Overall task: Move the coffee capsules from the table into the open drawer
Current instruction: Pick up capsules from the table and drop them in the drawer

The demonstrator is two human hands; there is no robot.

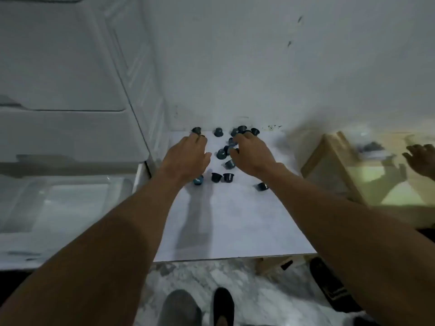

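Note:
Several dark blue coffee capsules lie scattered on the far half of the white table point(235, 222). My left hand point(188, 156) reaches palm down, its fingertips touching the far-left capsule point(196, 131) by the wall. My right hand point(251, 154) hovers over the middle cluster of capsules point(231, 141) with fingers curled down among them; whether it grips one is hidden. Two capsules point(222, 177) stand side by side between my wrists, a brighter blue one point(198, 180) lies under my left wrist, and one point(262, 186) lies under my right forearm. The open translucent drawer point(70, 203) is at the left.
A white plastic drawer unit point(66, 78) rises left of the table, against the white wall point(259, 67). A light wooden box point(334, 165) stands at the right, with another person's hand point(421, 158) over it. My feet point(223, 307) show on the marbled floor below the table's front edge.

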